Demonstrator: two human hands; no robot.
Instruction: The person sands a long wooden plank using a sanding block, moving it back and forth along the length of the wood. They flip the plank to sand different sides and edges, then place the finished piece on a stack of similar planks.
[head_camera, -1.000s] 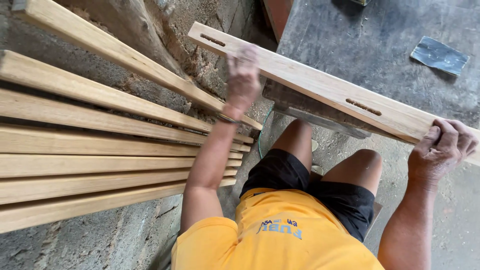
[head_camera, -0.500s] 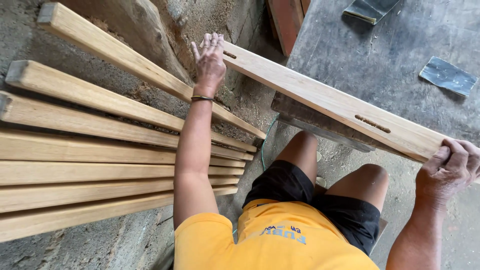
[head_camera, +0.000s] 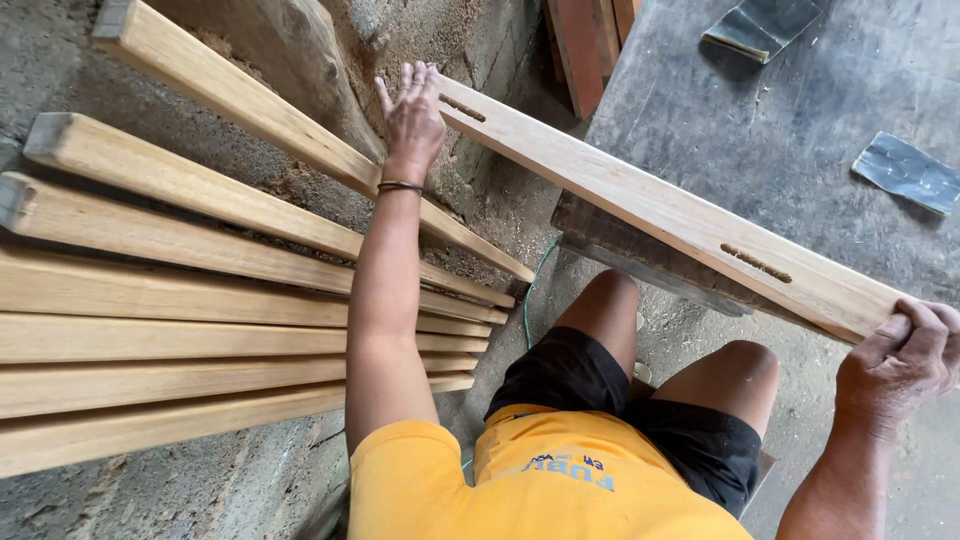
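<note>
In the head view, a long pale wooden plank with two slots (head_camera: 640, 205) lies diagonally across the edge of the dark grey desk (head_camera: 800, 130). The right hand (head_camera: 900, 365), lower right, has its fingers clamped on the plank's near end. The left hand (head_camera: 412, 120), top centre, touches the far end with fingers spread apart. Pale wooden slats (head_camera: 200, 300) fill the left.

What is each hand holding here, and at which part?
Right hand grips the slotted wooden board at its near end; left hand, fingers spread, touches its far end.
</note>
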